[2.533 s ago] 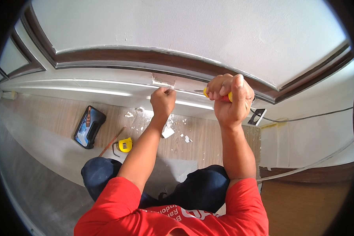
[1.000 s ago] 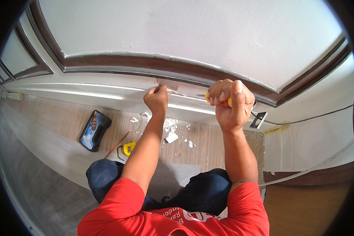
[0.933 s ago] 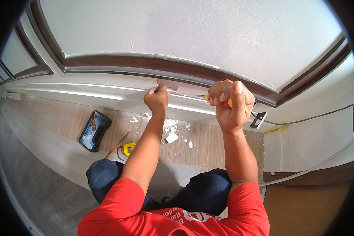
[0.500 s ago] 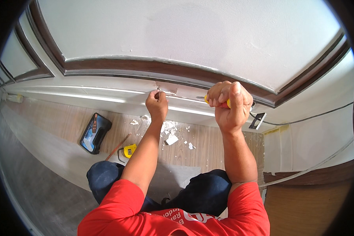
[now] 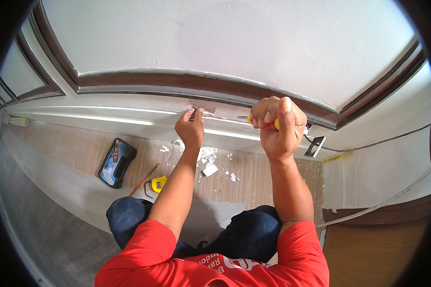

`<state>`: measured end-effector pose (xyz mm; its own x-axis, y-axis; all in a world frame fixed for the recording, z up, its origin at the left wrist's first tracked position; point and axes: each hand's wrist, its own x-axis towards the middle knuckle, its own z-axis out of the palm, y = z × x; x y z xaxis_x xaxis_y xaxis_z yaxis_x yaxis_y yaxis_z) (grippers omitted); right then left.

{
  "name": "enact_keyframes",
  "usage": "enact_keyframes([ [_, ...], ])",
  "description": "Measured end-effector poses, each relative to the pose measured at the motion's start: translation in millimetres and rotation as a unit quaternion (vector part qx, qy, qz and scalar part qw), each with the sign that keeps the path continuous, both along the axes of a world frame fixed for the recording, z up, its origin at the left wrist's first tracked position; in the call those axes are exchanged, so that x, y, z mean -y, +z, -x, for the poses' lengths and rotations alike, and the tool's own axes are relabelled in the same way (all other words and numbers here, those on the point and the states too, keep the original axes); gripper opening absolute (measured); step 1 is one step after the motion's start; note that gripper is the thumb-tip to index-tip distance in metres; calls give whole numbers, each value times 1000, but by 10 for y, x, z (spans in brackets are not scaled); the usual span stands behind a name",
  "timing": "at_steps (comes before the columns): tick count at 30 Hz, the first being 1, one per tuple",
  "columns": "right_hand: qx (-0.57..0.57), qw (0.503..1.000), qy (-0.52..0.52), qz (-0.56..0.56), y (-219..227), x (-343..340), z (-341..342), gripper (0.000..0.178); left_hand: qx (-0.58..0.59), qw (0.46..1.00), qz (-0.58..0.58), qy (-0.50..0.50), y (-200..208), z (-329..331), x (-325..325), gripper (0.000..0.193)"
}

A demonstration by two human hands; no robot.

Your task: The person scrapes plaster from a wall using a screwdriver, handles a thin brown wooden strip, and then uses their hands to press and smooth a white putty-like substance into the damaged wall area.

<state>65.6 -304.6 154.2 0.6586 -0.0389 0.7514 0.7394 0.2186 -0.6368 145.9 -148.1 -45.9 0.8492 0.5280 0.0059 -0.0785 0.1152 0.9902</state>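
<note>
My right hand is wrapped round the red and yellow handle of a screwdriver. Its metal shaft points left, along the lower part of the white wall and apart from my left hand. My left hand reaches up to a chipped, bare patch in the wall. Its thumb and fingers pinch together there round a small dark thing, too hidden to name. White broken chips lie on the wood-look floor below.
Left of my left forearm lie a yellow tape measure, a thin reddish-brown stick and a black case. To the right, a black cable runs by a socket plate. Dark wooden moulding crosses the wall above my hands.
The fingers of my left hand have shifted slightly at the chipped patch, leaving more of it showing. My right hand stays almost where it was, still gripping the screwdriver.
</note>
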Motion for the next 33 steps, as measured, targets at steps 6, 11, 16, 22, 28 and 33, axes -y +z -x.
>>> enact_keyframes([
  [6, 1, 1000, 4, 6, 7, 20, 61, 43, -35, 995, -74, -58, 96, 25, 27, 28],
  [11, 7, 1000, 6, -8, 36, -23, 59, 42, -2, 962, -274, -9, -113, -109, -110, 23],
  [16, 12, 1000, 4, -13, 49, 107, 92, 43, 34, 904, -426, 18, -41, 17, -115, 21],
  [22, 20, 1000, 9, -22, 81, 130, 80, 44, 65, 918, -390, 2, -57, 18, -304, 19],
  [28, 20, 999, 13, -29, 76, 102, 48, 44, -59, 990, 99, -82, 154, -2, -290, 21],
  [33, 16, 999, 17, -38, 25, 109, -9, 45, 5, 975, 166, -150, 666, 117, 44, 17],
])
